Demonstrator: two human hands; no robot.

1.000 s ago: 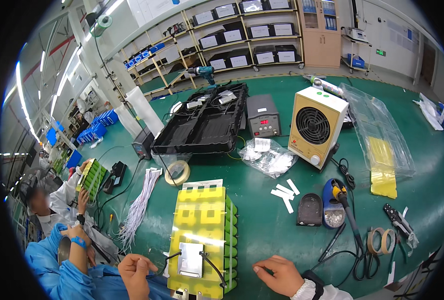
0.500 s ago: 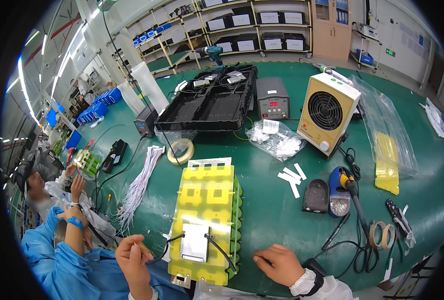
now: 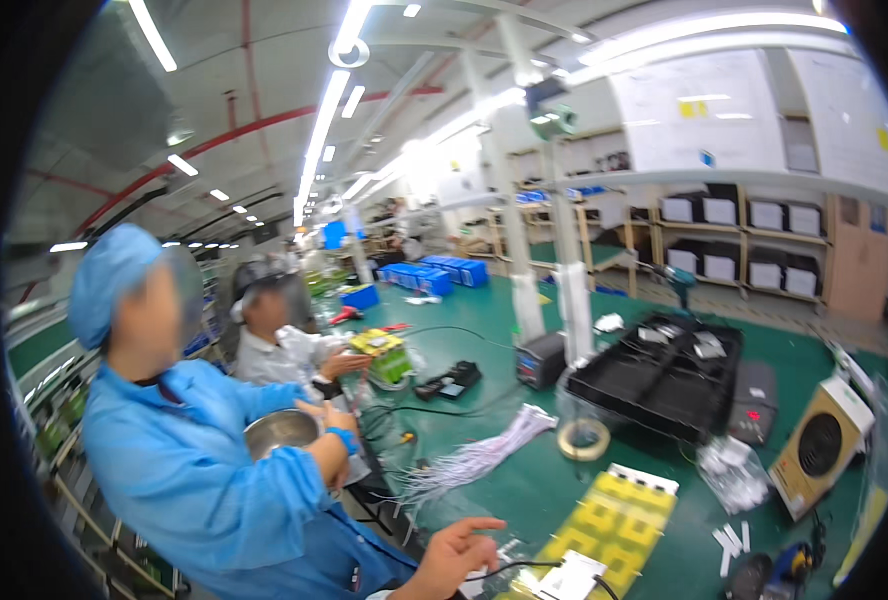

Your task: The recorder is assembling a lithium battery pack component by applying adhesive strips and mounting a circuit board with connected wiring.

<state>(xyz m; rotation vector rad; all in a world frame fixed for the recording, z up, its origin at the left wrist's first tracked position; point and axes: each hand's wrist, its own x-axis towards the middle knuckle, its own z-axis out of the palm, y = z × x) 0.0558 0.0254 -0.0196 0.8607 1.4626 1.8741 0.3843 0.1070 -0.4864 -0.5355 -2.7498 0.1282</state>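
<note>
My left hand [image 3: 457,550] is at the lower edge of the view, fingers spread and pointing right, holding nothing that I can make out. A thin black wire [image 3: 512,568] runs just below it toward a white part [image 3: 571,580] on the near end of a yellow battery pack [image 3: 619,520], which lies on the green table [image 3: 524,490]. My right hand is out of view.
A person in a blue coat and cap [image 3: 194,470] stands close on my left holding a metal bowl [image 3: 276,430]; a second person [image 3: 279,345] works behind. On the table lie a white wire bundle [image 3: 474,455], tape roll [image 3: 584,438], black tray [image 3: 664,380] and beige fan box [image 3: 821,447].
The view has swung up and to the left, bringing the two co-workers and the ceiling into view. My right hand has left the view; my left hand stays beside the yellow pack.
</note>
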